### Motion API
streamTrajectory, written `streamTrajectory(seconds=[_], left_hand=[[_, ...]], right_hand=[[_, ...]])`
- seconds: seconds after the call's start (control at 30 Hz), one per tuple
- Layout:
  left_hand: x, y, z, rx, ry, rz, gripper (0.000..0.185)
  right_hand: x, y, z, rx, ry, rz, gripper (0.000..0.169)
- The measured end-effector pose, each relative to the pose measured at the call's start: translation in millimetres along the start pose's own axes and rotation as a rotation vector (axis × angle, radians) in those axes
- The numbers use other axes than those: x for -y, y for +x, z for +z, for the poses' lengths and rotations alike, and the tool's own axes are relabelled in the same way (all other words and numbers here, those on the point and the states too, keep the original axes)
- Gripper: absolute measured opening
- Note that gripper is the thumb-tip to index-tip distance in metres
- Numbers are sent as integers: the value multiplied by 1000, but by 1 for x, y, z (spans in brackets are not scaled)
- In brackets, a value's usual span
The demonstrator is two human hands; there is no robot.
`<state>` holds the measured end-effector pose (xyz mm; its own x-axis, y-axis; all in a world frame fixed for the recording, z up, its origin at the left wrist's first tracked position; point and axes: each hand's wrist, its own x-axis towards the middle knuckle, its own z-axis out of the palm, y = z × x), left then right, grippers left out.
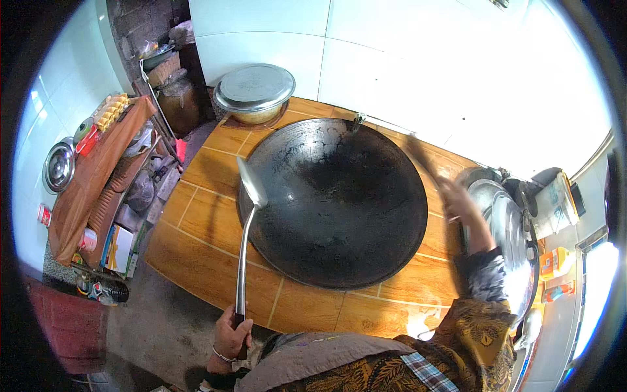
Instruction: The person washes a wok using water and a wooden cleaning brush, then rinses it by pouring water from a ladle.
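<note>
A large black iron wok (pixel 338 215) is set into the tiled stove top (pixel 308 304), its inside dark with bright wet-looking glints. My left hand (pixel 229 330), a bangle at the wrist, grips the dark handle end of a steel wok spatula (pixel 242 255). The spatula's blurred blade rises beside the wok's left rim. On the far right, my right hand (pixel 460 201) closes around a blurred brown stick-like tool (pixel 422 157), whose kind I cannot tell. That tool points away from me, beyond the wok's right rim.
A lidded metal basin (pixel 254 88) occupies the back left corner. Large metal lids (pixel 504 230) lean at the right near a white bucket (pixel 556 210). A small tap-like fitting (pixel 360 119) is behind the wok. A cluttered shelf with a brown cover (pixel 100 176) stands left, past the floor gap.
</note>
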<state>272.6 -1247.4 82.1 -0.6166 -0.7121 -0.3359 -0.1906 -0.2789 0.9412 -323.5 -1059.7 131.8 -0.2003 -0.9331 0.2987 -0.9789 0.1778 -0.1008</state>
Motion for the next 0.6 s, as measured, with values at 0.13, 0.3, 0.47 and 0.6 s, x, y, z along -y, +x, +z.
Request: streamTrajectory(seconds=[0.13, 0.3, 0.47, 0.6], left_hand=[[8, -1, -4, -56, -57, -10, 44], [19, -5, -14, -155, -32, -130, 45], [156, 4, -76, -117, 532, 223, 17], [87, -30, -39, -220, 92, -40, 24]], right_hand=[[156, 63, 106, 183, 491, -148, 45], [254, 120, 269, 452, 609, -69, 47], [86, 145, 348, 215, 140, 361, 42], [18, 103, 269, 312, -305, 505, 48]])
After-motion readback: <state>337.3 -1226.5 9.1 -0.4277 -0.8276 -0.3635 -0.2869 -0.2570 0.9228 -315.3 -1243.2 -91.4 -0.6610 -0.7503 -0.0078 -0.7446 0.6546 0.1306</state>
